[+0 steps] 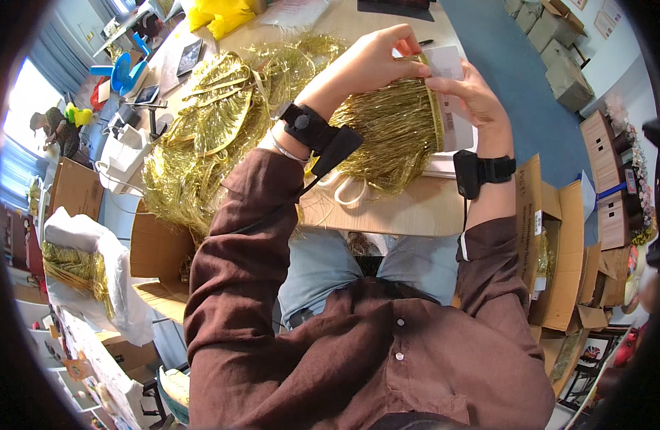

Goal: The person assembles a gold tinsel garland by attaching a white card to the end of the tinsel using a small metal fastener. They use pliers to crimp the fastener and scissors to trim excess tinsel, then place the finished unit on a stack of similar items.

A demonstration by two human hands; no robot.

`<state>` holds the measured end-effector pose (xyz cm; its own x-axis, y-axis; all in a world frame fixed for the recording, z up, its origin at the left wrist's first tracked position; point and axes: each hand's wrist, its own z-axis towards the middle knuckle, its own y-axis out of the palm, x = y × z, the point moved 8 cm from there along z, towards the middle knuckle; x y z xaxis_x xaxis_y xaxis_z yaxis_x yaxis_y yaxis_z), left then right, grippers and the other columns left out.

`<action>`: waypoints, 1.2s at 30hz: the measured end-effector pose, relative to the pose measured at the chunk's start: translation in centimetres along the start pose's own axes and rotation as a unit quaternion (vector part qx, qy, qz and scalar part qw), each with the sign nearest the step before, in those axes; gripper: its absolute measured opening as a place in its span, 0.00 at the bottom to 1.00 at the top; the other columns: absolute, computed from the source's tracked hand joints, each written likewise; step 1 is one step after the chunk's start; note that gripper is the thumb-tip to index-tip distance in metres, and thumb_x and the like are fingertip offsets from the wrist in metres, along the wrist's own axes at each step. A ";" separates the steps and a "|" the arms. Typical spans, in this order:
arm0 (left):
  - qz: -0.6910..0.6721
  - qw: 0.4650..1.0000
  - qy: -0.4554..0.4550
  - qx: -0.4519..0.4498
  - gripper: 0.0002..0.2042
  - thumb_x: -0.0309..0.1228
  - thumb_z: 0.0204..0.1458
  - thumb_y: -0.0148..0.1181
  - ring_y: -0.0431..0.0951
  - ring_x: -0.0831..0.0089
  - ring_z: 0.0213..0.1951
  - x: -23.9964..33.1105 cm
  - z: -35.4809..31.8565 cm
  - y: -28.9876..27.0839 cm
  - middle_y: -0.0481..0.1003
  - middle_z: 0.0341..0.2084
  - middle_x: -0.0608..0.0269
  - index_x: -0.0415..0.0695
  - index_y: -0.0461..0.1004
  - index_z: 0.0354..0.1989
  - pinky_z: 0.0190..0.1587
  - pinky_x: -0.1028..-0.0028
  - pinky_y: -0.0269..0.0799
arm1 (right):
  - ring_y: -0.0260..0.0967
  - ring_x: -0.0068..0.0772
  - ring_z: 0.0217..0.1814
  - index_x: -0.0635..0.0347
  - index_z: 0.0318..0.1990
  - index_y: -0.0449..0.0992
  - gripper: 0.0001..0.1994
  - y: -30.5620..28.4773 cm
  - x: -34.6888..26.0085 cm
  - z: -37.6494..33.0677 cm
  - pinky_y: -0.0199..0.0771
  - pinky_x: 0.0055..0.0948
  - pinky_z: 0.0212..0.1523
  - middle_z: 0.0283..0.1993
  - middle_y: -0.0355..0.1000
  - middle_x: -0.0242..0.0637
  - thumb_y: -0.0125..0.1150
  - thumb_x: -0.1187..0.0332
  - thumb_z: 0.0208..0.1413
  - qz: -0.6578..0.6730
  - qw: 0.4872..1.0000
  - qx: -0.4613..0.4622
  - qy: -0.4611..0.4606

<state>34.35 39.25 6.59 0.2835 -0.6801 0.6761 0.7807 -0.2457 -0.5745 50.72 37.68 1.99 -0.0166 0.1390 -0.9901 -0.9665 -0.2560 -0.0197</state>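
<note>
A bundle of gold tinsel fringe hangs over the table's near right part, its straight top band along a pale, partly see-through card or packet. My left hand pinches the band's upper end with thumb and fingertips, close to the card's top corner. My right hand grips the card at its right side, its thumb reaching across to the band; its other fingers are partly hidden behind the card. A large loose heap of gold tinsel lies to the left, next to my left forearm.
Beneath my hands is a light wooden table. A pale cord loop lies near its front edge. Open cardboard boxes stand at the left and right. A yellow plastic bag sits at the back; a person is far left.
</note>
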 end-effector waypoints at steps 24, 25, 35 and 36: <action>0.184 0.956 -0.229 0.011 0.12 0.25 0.45 0.63 0.81 0.63 0.36 -17.7 -7.8 -5.7 0.79 0.31 0.55 0.40 0.78 0.41 0.41 0.66 0.77 | 0.71 0.31 0.60 0.65 0.64 0.67 0.36 -5.7 6.9 -2.7 0.69 0.30 0.63 0.59 0.72 0.40 0.69 0.57 0.49 0.103 0.983 0.150 0.008; 0.237 0.943 -0.230 0.033 0.13 0.24 0.46 0.62 0.81 0.62 0.37 -17.5 -7.7 -6.4 0.79 0.32 0.55 0.41 0.77 0.42 0.42 0.65 0.76 | 0.70 0.29 0.59 0.64 0.62 0.69 0.33 -5.6 6.4 -2.8 0.69 0.29 0.62 0.59 0.72 0.38 0.69 0.57 0.50 0.109 0.983 0.147 -0.001; 0.243 0.946 -0.210 0.039 0.09 0.30 0.52 0.62 0.81 0.57 0.37 -10.2 -7.0 -4.5 0.79 0.32 0.53 0.41 0.77 0.40 0.42 0.63 0.76 | 0.73 0.28 0.52 0.61 0.55 0.76 0.26 -5.5 7.5 -1.1 0.68 0.31 0.58 0.49 0.77 0.34 0.75 0.64 0.48 0.195 0.971 0.136 0.023; 0.239 0.939 -0.247 -0.002 0.07 0.31 0.51 0.62 0.81 0.54 0.38 -10.5 -7.8 -3.3 0.79 0.29 0.51 0.41 0.78 0.35 0.43 0.60 0.76 | 0.74 0.30 0.50 0.61 0.53 0.76 0.24 -5.2 7.8 -0.5 0.70 0.32 0.57 0.49 0.78 0.36 0.75 0.66 0.49 0.234 0.966 0.107 0.008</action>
<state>24.49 41.82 -2.18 0.8251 -0.3100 0.4723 0.4976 0.0029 -0.8674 55.75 39.58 -5.72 -0.4625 0.0413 -0.8857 -0.8849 -0.0839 0.4582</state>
